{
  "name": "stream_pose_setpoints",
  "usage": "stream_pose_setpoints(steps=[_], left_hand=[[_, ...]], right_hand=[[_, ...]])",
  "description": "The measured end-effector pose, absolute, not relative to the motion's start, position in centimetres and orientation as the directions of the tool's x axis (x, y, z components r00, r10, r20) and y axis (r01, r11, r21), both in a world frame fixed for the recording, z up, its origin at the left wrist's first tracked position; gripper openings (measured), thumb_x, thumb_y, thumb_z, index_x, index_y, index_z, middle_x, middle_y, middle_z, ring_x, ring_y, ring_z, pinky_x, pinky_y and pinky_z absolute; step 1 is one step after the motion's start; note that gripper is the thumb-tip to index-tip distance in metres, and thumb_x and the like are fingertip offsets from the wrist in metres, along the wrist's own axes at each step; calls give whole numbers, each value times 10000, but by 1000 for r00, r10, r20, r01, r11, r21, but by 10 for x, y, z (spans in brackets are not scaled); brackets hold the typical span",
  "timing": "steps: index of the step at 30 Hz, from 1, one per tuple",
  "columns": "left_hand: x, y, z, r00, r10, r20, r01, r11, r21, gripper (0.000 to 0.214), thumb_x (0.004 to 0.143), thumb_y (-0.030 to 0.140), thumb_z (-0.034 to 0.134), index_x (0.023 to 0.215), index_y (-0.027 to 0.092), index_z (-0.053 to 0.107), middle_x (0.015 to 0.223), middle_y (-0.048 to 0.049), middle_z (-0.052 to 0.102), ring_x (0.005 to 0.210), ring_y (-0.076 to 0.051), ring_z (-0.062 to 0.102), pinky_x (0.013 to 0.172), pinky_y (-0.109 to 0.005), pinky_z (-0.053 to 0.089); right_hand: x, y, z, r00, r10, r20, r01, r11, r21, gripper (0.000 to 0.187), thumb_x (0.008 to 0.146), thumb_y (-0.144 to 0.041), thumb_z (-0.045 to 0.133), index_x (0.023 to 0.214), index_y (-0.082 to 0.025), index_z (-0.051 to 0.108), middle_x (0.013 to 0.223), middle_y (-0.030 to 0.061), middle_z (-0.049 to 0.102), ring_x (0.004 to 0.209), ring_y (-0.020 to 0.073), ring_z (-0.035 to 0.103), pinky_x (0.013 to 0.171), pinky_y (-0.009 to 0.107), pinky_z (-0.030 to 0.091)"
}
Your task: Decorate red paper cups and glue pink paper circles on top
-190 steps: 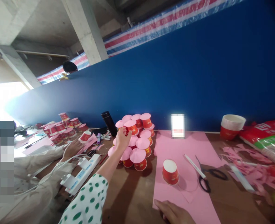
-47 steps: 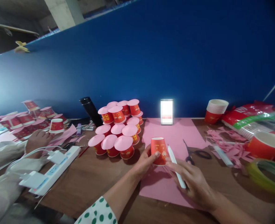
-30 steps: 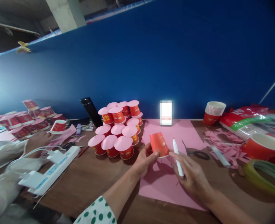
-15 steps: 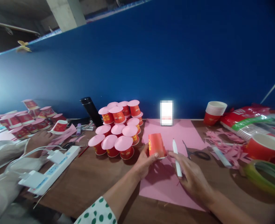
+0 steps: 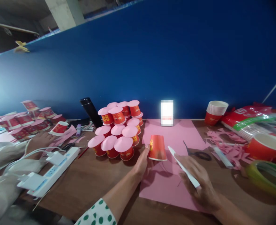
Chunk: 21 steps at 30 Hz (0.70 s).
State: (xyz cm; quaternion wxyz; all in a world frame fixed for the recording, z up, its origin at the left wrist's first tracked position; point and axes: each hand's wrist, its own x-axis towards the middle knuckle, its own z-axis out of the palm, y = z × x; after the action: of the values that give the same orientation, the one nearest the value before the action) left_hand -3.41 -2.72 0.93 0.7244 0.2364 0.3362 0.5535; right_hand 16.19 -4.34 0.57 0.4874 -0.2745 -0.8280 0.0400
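Note:
My left hand [image 5: 142, 162] holds a red paper cup [image 5: 157, 147] upside down, rim on the pink paper sheet [image 5: 175, 137]. My right hand [image 5: 198, 181] grips a white pen [image 5: 183, 167] slanted just right of the cup, tip pointing up and to the left. A stacked pile of red cups topped with pink paper discs [image 5: 119, 131] stands just left of the held cup.
Black scissors [image 5: 196, 153] lie on the pink sheet's right side. Nested red cups [image 5: 215, 112], pink scraps [image 5: 224, 147], a glue stick [image 5: 222, 156], a tape roll [image 5: 266, 178] and plastic bags are at right. A co-worker's hand [image 5: 38, 140], a power strip [image 5: 46, 172] and a black flask [image 5: 89, 109] are at left.
My left hand lowered the cup from a tilted, lifted position to rest rim-down on the pink sheet. My right hand drew back toward me, tilting the pen more steeply.

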Motion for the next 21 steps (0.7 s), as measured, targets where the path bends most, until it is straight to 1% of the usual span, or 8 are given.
stream_pose_setpoints(steps=[3,6,8,13,17,21], left_hand=[[-34,-26,6,137,970,-200,-653,240,718,355,823,430,575,1031,146,620,1045,-113,669,1029,-240,608,971,-396,429],[-35,-26,4,133,979,-155,-642,204,739,295,803,387,619,1003,169,615,1057,-90,662,1011,-226,615,944,-379,452],[-36,-26,4,125,979,-159,-619,203,759,302,790,375,637,1014,176,605,1059,-86,659,1000,-228,619,908,-372,476],[-36,-27,4,59,969,-239,-568,230,790,359,744,371,686,1036,180,599,992,-80,674,916,-224,645,822,-351,511],[-33,-29,7,83,982,-169,-592,185,784,337,729,350,705,1008,191,601,978,-64,676,911,-209,647,837,-349,500],[-32,-31,12,124,983,-139,-583,185,791,372,742,376,691,1043,194,570,1007,-77,670,917,-223,647,864,-396,487]], right_hand=[[164,-45,7,-395,486,779,386,858,-339,446,857,-132,459,1302,-165,467,1028,118,647,940,235,617,768,373,521],[163,-46,10,-384,477,790,356,866,-350,419,850,-124,467,1266,-163,493,1019,119,648,928,235,618,759,374,515],[162,-45,11,-374,478,795,348,867,-357,401,841,-115,480,1239,-163,509,1023,117,648,918,233,620,753,371,512],[161,-45,12,-382,480,790,347,867,-358,412,840,-101,474,1247,-158,491,1044,122,643,919,228,618,764,370,506],[160,-45,13,-384,481,788,344,867,-362,368,859,-131,445,1222,-160,506,1043,125,648,913,228,626,755,365,514],[160,-46,13,-365,482,797,378,859,-346,363,854,-136,458,1212,-166,515,1015,116,658,915,231,636,756,360,524]])
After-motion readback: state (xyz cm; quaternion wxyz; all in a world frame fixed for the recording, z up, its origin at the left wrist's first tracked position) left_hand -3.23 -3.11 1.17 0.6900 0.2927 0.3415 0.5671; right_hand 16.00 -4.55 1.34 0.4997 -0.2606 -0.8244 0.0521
